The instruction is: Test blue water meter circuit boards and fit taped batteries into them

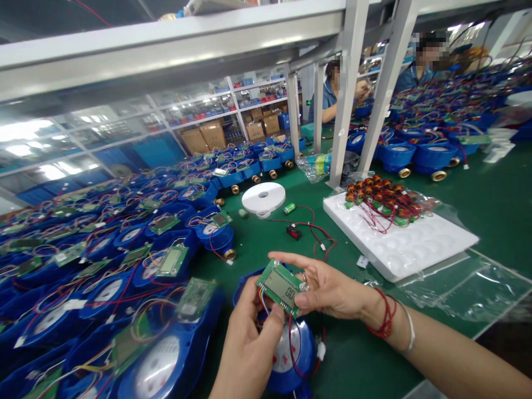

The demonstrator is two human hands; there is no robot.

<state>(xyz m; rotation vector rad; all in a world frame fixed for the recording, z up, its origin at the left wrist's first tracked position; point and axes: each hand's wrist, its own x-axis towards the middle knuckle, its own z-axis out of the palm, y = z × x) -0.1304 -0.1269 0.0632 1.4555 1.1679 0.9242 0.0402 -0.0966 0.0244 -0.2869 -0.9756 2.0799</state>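
Between my two hands is a small green circuit board (279, 284) with a lit LCD that shows zeros. My left hand (249, 338) grips its left and lower edge, thumb at the bottom. My right hand (328, 288) pinches its right side, with the index finger stretched along the top edge. Thin coloured wires run down from the board. Below it sits a blue water meter (305, 346) with a round white dial, partly hidden by my hands. A red and black wire with a white connector (321, 350) hangs at its right.
Many blue meters with boards and wires (166, 354) crowd the left. A white reel (263, 198), a green battery (290, 208) on red wire and a white foam tray (399, 244) with wired batteries lie ahead. Metal posts (344, 100) rise behind; two people sit beyond.
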